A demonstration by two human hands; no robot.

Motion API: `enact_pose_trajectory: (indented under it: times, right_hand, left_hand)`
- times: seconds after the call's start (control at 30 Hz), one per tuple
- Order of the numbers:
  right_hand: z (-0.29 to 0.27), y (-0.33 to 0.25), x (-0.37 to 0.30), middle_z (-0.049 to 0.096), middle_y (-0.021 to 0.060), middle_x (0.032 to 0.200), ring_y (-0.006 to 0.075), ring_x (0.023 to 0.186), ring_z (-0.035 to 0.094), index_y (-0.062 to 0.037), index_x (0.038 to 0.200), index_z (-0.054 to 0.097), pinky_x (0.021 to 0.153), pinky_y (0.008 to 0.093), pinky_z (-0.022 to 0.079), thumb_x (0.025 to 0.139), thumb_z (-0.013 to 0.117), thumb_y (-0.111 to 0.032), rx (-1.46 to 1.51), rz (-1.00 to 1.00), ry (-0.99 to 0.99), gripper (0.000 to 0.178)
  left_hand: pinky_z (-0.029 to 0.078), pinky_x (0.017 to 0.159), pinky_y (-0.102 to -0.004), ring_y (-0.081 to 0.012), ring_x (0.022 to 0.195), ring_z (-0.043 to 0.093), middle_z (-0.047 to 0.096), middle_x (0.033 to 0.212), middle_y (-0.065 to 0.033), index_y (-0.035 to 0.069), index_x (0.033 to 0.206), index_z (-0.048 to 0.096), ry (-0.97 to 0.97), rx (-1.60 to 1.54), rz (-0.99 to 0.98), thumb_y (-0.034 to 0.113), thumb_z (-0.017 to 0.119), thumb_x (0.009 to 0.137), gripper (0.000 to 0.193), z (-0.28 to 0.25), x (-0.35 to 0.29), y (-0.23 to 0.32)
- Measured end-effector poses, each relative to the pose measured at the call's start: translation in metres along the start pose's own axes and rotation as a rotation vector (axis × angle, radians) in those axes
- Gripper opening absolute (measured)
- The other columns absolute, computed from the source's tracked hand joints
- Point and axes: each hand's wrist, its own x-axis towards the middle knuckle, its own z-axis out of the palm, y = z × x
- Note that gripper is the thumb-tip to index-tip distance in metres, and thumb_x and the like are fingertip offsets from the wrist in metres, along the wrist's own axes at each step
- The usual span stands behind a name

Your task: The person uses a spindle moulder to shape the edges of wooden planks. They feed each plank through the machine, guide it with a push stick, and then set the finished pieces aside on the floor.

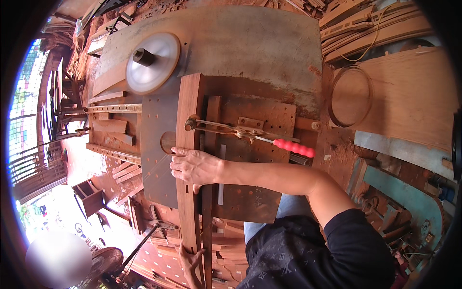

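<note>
A long reddish-brown wooden beam (189,103) lies lengthwise on a dark metal carriage plate (161,185), running toward the lower edge. My right hand (196,166) reaches in from the right, gripping the beam near its middle, fingers over its left side and thumb at the near edge. Lower down, my left hand (191,265) holds the same beam, fingers and thumb on either side; its wrist is cut off. A toggle clamp (248,130) with a red ribbed handle (293,147) has its bolt tip over the beam; contact is unclear. Beyond, a round blade (166,70) looks blurred, as if spinning.
The blade's dark shaft (144,58) sticks up beside a wide metal table (240,38). A perforated rail (115,107) runs left of the carriage. Boards (375,29) are stacked at the far right, near a thin hoop (351,96) on a wooden panel. Timber lies below the carriage.
</note>
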Motion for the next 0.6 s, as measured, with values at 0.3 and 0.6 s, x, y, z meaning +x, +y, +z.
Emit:
enact_pose_trajectory:
  times: [0.3,0.6]
  right_hand:
    - [-0.084,-0.021,-0.039,0.066,0.0076,0.117,0.027,0.12,0.062,-0.0067,0.115,0.072,0.114,0.0475,0.047,0.078,0.088,-0.031,-0.172,0.294,0.34,0.047]
    - [-0.203,-0.005,-0.133,0.072,0.023,0.109,0.0326,0.102,0.073,0.0016,0.114,0.069,0.089,0.0474,0.059,0.098,0.077,-0.031,0.23,1.265,-0.435,0.037]
  left_hand:
    - [0.053,0.105,-0.0479,-0.0373,0.119,0.067,0.071,0.127,-0.0217,0.002,0.144,0.056,-0.03,0.062,-0.023,0.029,0.104,0.059,0.101,-0.001,0.0,0.013]
    - [0.054,0.106,-0.0481,-0.0367,0.122,0.067,0.07,0.131,-0.0229,0.004,0.148,0.053,-0.056,0.068,-0.067,0.029,0.103,0.062,0.103,-0.007,-0.001,0.032]
